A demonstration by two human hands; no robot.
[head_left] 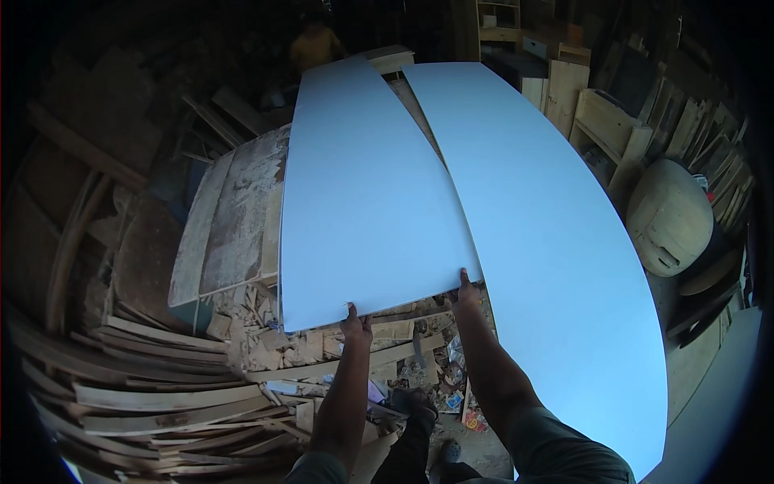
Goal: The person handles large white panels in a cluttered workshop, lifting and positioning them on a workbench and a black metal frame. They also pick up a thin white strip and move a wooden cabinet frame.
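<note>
My left hand (357, 323) grips the near edge of a long white board (369, 199), thumb on top and fingers underneath. At the same board's near right corner, my right hand (467, 291) holds on in the same way. A second white board (544, 242) lies to the right and runs back beside the first. Between the two, a narrow wedge-shaped gap opens towards the far end; nearer to me their edges meet or overlap, I cannot tell which. The underside of the held board is hidden.
A worn wooden tabletop (236, 212) stands left of the boards. Wood strips (169, 399) are stacked at lower left, and offcuts (302, 345) litter the floor. At right are a gas cylinder (671, 218) and a wooden cabinet frame (604, 127). A person in yellow (314, 45) is at the far end.
</note>
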